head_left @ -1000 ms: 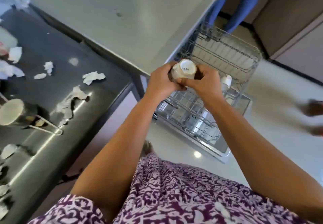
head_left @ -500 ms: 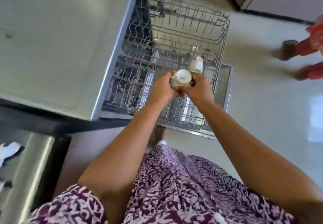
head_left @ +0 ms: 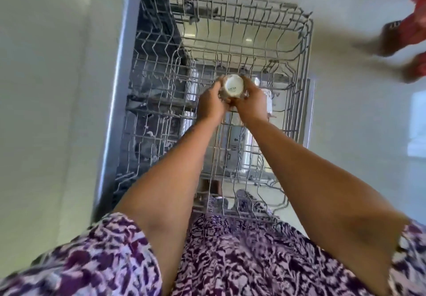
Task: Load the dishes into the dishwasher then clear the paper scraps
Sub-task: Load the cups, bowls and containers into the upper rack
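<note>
— Where's the cup (head_left: 234, 86)?
— Upside down, base up, long axis vertical, clasped between the left hand (head_left: 211, 105) and right hand (head_left: 250, 105), both equally near.
— And the rack (head_left: 309, 65)?
— Directly beneath. I'd say it only needs lowering.

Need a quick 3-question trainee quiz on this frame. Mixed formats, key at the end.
1. True or false: only the left hand holds the cup.
2. Which part of the cup faces the camera? A) its printed base B) its open mouth C) a handle
3. Fill in: the cup is held over the pulled-out wire ____.

Key:
1. False. The right hand grips it too.
2. A
3. rack
</note>
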`<state>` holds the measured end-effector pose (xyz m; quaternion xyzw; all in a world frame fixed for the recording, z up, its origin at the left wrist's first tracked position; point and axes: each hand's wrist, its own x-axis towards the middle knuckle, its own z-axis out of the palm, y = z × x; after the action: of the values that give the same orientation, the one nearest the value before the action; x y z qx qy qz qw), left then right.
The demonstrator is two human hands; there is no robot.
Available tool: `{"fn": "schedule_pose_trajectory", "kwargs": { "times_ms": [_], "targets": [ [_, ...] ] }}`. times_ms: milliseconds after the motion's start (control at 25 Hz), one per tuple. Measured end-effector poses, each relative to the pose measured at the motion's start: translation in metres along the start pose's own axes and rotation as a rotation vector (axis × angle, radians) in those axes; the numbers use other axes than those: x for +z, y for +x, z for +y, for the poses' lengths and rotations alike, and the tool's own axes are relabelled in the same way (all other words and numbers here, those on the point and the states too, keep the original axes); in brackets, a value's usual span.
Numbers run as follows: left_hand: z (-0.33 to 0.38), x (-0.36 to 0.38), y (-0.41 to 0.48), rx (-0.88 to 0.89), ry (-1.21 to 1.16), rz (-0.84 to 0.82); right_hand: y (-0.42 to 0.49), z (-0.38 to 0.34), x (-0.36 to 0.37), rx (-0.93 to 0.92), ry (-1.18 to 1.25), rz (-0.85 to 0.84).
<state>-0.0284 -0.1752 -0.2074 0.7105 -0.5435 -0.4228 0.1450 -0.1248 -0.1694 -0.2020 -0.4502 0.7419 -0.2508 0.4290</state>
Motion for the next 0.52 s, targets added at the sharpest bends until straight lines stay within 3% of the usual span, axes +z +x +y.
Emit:
{"fn": "schedule_pose_trajectory", "kwargs": {
  "times_ms": [240, 400, 520],
  "targets": [
    [-0.021, 0.022, 0.022, -0.058, -0.006, -0.058, 0.017, 0.016, 0.019, 0.047, -0.095, 0.01],
    [-0.029, 0.03, 0.022, -0.038, -0.066, 0.0, 0.015, 0.02, 0.026, 0.011, -0.101, 0.035],
    [-0.027, 0.031, 0.017, -0.021, -0.042, 0.083, 0.009, 0.024, 0.026, -0.063, -0.247, 0.017]
  ]
}}
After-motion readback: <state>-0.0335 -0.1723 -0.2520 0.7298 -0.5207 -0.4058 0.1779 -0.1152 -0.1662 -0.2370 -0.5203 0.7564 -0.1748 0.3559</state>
